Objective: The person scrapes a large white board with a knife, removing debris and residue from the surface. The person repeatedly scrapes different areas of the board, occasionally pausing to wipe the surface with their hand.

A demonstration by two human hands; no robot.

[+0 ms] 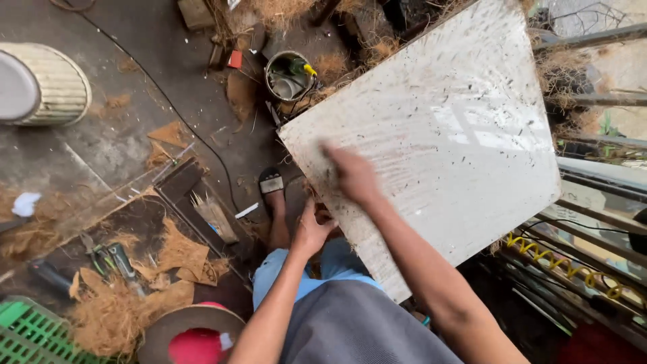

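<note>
Pressing one white board (458, 128) | right hand (354, 175) flat, open | left hand (311, 232) grip on board edge

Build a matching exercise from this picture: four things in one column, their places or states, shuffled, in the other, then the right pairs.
Things:
1. right hand
2. left hand
3. green crate
4. tin can

Places or states:
A. bottom left corner of the view
B. flat on the white board's face
C. on the ground beyond the board's far corner, holding bits
D. at the board's near edge, by the knee

Pairs: 1-B, 2-D, 3-A, 4-C
</note>
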